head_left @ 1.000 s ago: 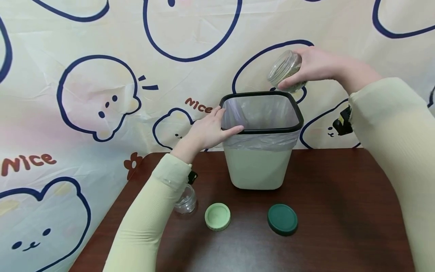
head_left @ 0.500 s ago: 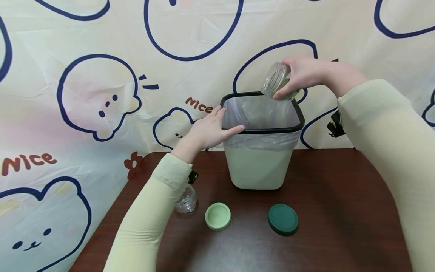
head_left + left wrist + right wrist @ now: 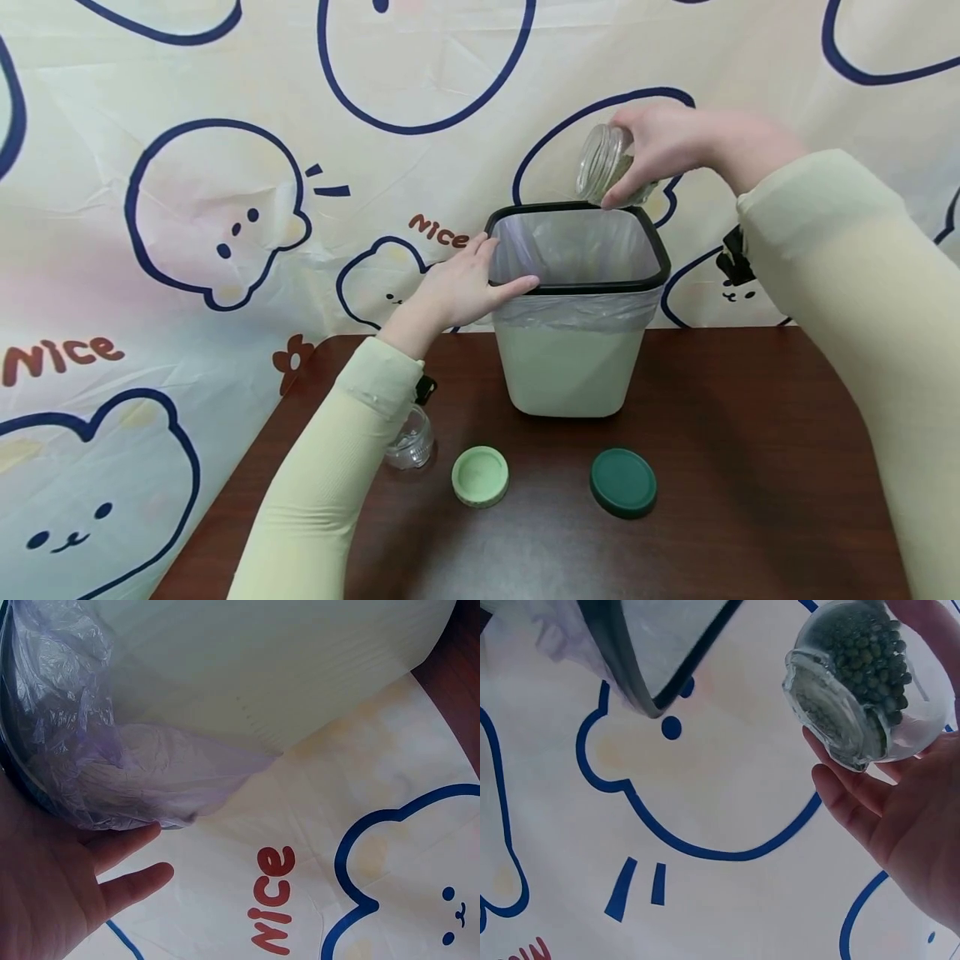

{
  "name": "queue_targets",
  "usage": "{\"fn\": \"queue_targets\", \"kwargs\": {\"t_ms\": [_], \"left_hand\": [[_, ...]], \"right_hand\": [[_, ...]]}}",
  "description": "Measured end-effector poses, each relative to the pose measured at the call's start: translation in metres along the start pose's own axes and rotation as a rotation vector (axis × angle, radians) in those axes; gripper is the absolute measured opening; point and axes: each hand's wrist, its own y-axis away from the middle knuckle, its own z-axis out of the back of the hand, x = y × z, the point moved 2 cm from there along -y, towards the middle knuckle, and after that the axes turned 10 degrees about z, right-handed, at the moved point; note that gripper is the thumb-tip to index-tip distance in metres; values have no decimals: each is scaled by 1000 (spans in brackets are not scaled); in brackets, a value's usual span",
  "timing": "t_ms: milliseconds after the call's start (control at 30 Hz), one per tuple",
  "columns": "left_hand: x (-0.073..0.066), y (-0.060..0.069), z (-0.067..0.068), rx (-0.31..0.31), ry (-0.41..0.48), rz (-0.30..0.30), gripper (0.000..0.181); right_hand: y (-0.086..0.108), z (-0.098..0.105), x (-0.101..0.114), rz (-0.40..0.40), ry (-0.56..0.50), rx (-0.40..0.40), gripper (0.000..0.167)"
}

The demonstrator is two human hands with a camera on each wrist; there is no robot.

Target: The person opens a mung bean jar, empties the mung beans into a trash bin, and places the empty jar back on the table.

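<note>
My right hand (image 3: 667, 146) grips a clear glass jar (image 3: 602, 162), tilted with its mouth to the left, above the back right of the trash bin (image 3: 573, 367). In the right wrist view, small round green beans (image 3: 866, 664) lie inside the tilted jar, and no lid covers its mouth. My left hand (image 3: 461, 287) rests on the bin's left rim, its fingers fairly straight and the thumb along the front rim. A thin pale plastic liner (image 3: 577, 242) lines the bin and folds over the outside. From the left wrist, the hand (image 3: 52, 877) appears beside the liner.
On the brown table (image 3: 720, 467) lie a light green lid (image 3: 480, 477) and a dark green lid (image 3: 624, 483). A second clear jar (image 3: 412, 440) stands partly hidden behind my left sleeve. A cartoon-printed cloth (image 3: 420, 175) hangs behind the bin.
My right hand has carried the jar leftward, first dipping toward the bin, then rising slightly. The left hand, the bin and the lids keep their places.
</note>
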Motion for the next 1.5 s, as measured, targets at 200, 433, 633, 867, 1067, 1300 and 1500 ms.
{"fn": "queue_targets", "kwargs": {"t_ms": [200, 433, 633, 867, 1067, 1300, 1500], "left_hand": [[0, 0, -1, -5, -3, -5, 103], [2, 0, 0, -20, -8, -7, 103], [3, 1, 1, -12, -5, -3, 104], [3, 1, 1, -16, -5, -2, 104], [2, 1, 0, -7, -2, 0, 103], [1, 1, -1, 2, -5, 2, 103], [1, 0, 0, 3, -1, 3, 103]], "right_hand": [[-1, -10, -1, -1, -3, 79, 90], [-1, -11, -1, -4, 0, 76, 91], [-1, -15, -1, 2, -29, 71, 91], [-1, -15, -2, 7, -21, 75, 93], [1, -13, -2, 10, -13, 88, 92], [1, 0, 3, 33, 89, 20, 95], [-2, 2, 6, 51, 109, 9, 94]]}}
